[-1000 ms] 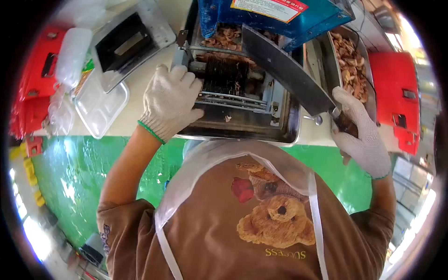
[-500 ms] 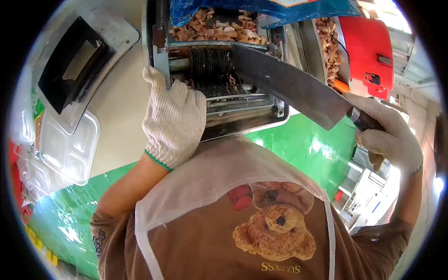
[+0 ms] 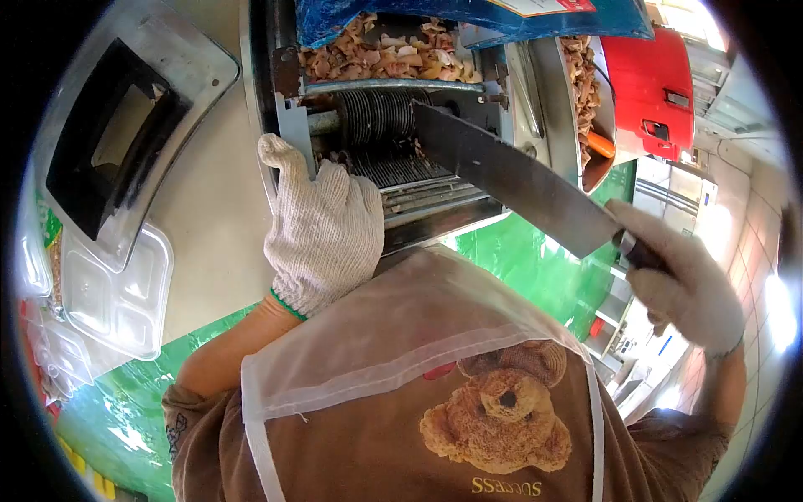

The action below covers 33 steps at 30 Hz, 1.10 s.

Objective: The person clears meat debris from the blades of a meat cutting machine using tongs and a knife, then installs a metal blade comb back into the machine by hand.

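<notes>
A white knitted glove covers my left hand (image 3: pixel 324 226), whose fingers grip the left edge of the metal frame around the blade roller (image 3: pixel 381 125). My right hand (image 3: pixel 690 280), also gloved, is wrapped round the dark handle of a wide cleaver (image 3: pixel 519 184). The cleaver slants up to the left, and its tip lies at the dark, closely spaced blades. Just behind the roller, sliced meat pieces (image 3: pixel 393 58) lie in the machine, below a blue housing (image 3: pixel 502 23).
At the left, a metal cover with a black opening (image 3: pixel 117 134) rests on the pale table (image 3: pixel 205 184), beside clear plastic trays (image 3: pixel 121 293). A metal pan (image 3: pixel 606 109) of meat with an orange handle (image 3: pixel 600 145) and a red case (image 3: pixel 648 75) stand at the right.
The view has shifted and turned, showing more meat behind the roller. The cleaver's tip has come down from near the blue housing to the blades. My left hand remains at the frame's left side.
</notes>
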Available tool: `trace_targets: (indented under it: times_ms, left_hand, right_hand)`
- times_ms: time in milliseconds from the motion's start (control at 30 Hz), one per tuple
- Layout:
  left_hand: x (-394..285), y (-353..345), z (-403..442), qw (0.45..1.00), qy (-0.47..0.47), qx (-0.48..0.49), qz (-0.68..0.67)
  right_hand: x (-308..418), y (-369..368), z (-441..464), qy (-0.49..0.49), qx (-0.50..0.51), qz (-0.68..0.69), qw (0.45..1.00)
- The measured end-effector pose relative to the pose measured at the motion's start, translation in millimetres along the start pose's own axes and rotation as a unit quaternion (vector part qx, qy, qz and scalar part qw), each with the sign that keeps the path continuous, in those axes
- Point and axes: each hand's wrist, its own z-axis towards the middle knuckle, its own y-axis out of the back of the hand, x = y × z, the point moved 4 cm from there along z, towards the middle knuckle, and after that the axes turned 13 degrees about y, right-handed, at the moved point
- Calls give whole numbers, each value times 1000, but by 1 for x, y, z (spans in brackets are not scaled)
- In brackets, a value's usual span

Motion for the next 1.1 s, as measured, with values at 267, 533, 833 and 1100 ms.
trace_targets:
  times_ms: [267, 533, 833, 1100]
  left_hand:
    - [1, 0, 3, 1000, -12, -10, 8]
    - [3, 6, 6, 1000, -24, -18, -7]
    - [2, 9, 5, 998, 16, -55, -40]
    - [1, 9, 7, 998, 24, -44, -40]
  right_hand:
    - [-15, -47, 1, 107, -64, -18, 992]
    - [-28, -9, 28, 154, 31, -145, 977]
    - [-40, 27, 21, 65, 53, -127, 988]
    - [-33, 16, 46, 91, 35, -88, 991]
